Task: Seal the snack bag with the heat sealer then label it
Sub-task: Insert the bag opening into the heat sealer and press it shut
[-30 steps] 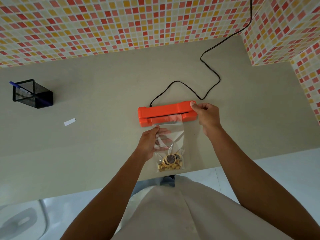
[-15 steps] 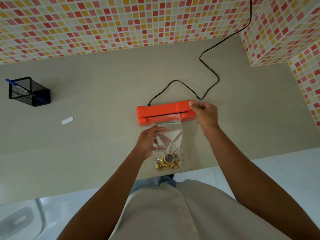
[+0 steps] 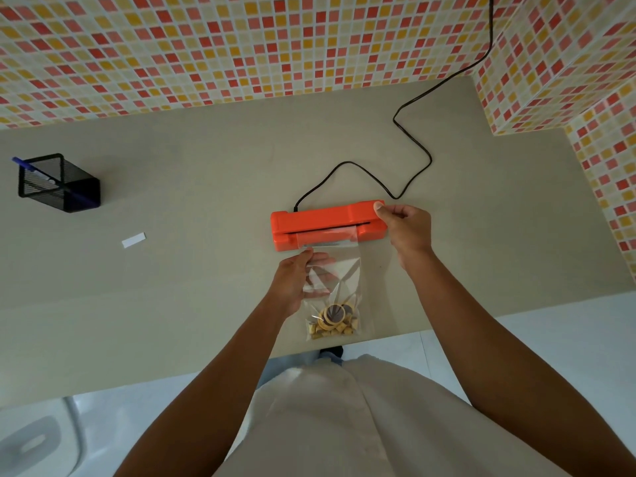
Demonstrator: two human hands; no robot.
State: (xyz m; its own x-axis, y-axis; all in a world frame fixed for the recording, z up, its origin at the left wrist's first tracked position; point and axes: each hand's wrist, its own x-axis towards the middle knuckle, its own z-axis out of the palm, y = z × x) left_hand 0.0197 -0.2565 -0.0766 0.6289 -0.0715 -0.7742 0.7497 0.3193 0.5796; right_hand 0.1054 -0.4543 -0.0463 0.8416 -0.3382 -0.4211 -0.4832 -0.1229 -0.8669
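Note:
An orange heat sealer (image 3: 320, 223) lies across the middle of the beige table (image 3: 192, 208). The top edge of a clear snack bag (image 3: 339, 287) sits in the sealer's slot, and snack pieces fill the bag's lower end near the table's front edge. My left hand (image 3: 297, 282) grips the bag's left side, thumb on top and fingers showing through the plastic. My right hand (image 3: 406, 230) holds the sealer's right end, thumb pressed on its top. A small white label (image 3: 133, 239) lies flat on the table to the left.
A black mesh pen holder (image 3: 58, 184) with a blue pen stands at the far left. The sealer's black cord (image 3: 413, 146) loops across the table and up the tiled wall (image 3: 241, 46). A tiled pillar (image 3: 564, 63) juts in at the right. White floor lies below the table's front edge.
The sealer's jaw has come down from raised over the bag's top to almost shut on it. Both hands stay in place.

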